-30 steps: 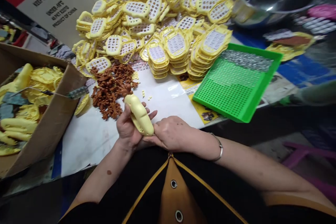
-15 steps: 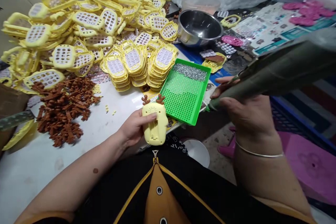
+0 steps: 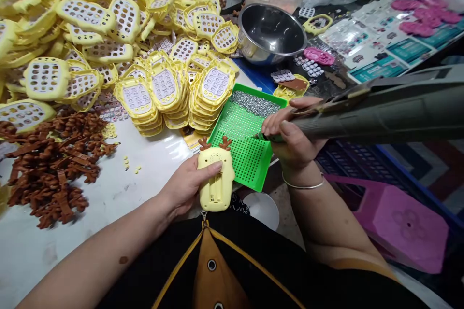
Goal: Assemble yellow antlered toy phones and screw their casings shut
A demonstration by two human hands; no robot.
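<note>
In my left hand (image 3: 186,181) is a yellow toy phone (image 3: 216,190) with brown antlers, its back facing up and my thumb across it. An oblong battery recess shows in the back, with small holes near the corners. My right hand (image 3: 293,135) is closed around a dark green electric screwdriver (image 3: 340,123), held almost level. Its tip points left over a green perforated tray (image 3: 250,161), apart from the toy phone. Small silvery screws (image 3: 253,102) lie heaped along the tray's far end.
Stacked yellow shells (image 3: 213,82) stand behind the tray, beside a large heap of yellow shells (image 3: 90,14). Brown antler pieces (image 3: 54,164) cover the table's left. A steel bowl (image 3: 271,34) sits beyond the tray. A pink stool (image 3: 406,222) is at lower right.
My right hand has brought the screwdriver left and its tip over the tray. The left hand still holds the toy phone, and the view has shifted slightly.
</note>
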